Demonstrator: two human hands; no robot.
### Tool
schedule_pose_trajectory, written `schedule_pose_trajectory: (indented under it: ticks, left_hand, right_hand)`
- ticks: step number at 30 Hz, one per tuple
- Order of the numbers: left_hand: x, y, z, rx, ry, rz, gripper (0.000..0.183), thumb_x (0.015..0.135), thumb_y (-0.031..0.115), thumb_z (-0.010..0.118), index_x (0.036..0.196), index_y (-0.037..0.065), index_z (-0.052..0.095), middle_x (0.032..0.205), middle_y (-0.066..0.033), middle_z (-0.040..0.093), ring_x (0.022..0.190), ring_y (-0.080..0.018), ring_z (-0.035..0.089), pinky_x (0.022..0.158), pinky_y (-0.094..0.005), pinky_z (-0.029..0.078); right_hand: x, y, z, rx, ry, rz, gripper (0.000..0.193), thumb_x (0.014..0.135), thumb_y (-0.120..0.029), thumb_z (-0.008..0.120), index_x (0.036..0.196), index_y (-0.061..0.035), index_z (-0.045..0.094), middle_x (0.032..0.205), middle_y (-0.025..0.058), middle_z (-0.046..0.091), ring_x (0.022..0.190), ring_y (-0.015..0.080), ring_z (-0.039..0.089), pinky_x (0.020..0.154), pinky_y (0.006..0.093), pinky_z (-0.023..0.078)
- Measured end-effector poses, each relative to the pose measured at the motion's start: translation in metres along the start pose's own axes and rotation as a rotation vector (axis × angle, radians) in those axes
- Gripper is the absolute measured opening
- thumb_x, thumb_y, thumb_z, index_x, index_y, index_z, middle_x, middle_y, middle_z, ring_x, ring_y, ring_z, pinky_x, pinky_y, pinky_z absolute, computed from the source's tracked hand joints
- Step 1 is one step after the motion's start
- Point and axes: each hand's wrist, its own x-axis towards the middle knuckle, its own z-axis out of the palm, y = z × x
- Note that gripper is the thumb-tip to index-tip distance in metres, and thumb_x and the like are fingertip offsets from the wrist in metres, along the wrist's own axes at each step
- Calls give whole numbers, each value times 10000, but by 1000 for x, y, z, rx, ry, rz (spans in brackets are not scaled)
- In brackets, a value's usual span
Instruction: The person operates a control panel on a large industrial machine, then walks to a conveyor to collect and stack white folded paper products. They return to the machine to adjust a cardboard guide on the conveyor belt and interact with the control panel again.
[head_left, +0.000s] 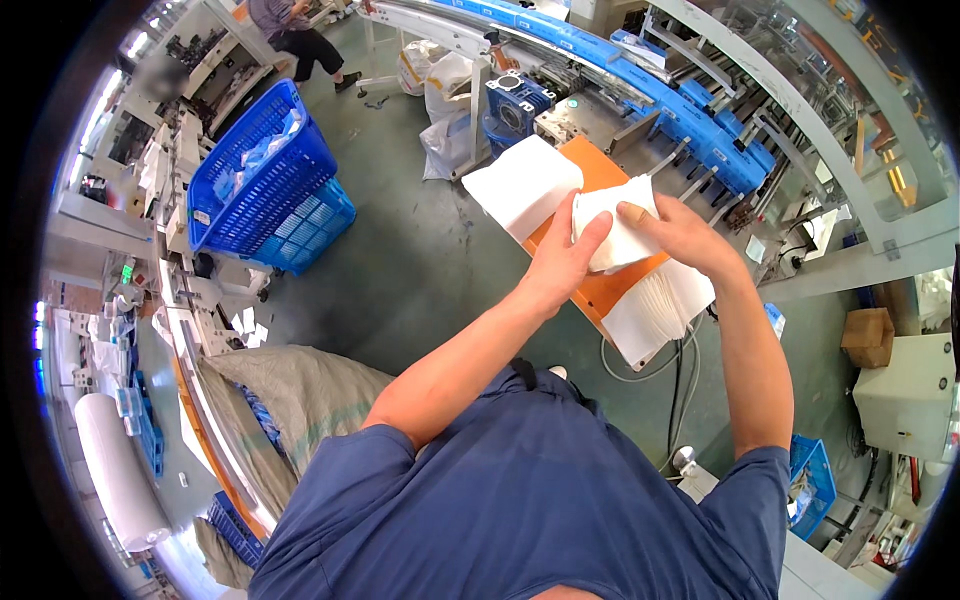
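Between my two hands is a stack of folded white sheets (pixel 615 228), like tissues or wipes. My left hand (pixel 562 250) grips its left side, thumb on top. The right hand (pixel 680 232) closes on its right side, thumb also laid over the top; the fingers underneath are hidden. Below the stack lies an orange board (pixel 598 160). A larger pile of white sheets (pixel 525 185) rests on the board's far left end. At its near right end a fanned pile of white sheets (pixel 655 305) shows many thin layered edges.
A conveyor with blue covers (pixel 600 50) runs behind the board. Blue crates (pixel 262 170) stand at left, near a large woven sack (pixel 300 395). White bags (pixel 447 145) sit under the machine frame. Cables (pixel 680 385) hang to the floor. Another person (pixel 290 30) is far back left.
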Motion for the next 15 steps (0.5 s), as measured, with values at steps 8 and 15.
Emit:
schedule_pose_trajectory:
  ticks: [8,15]
  left_hand:
    - [5,-57,-42,-527,-51,-230,623,954,362,539,1450,65,307,1336,-120,452,1177,-211,498,978,-378,432]
    - [-21,-59,-63,290,156,-42,587,935,225,579,1423,11,331,1156,-144,539,1019,-205,583,838,-312,500]
  right_hand:
    - [-11,-31,71,-1189,240,-24,812,842,-534,578,1420,-7,361,1274,204,536,1109,361,555,929,472,432]
    - [-5,3,107,-1558,291,27,830,847,-543,570,1463,-50,311,1411,227,423,1213,405,469,981,558,356]
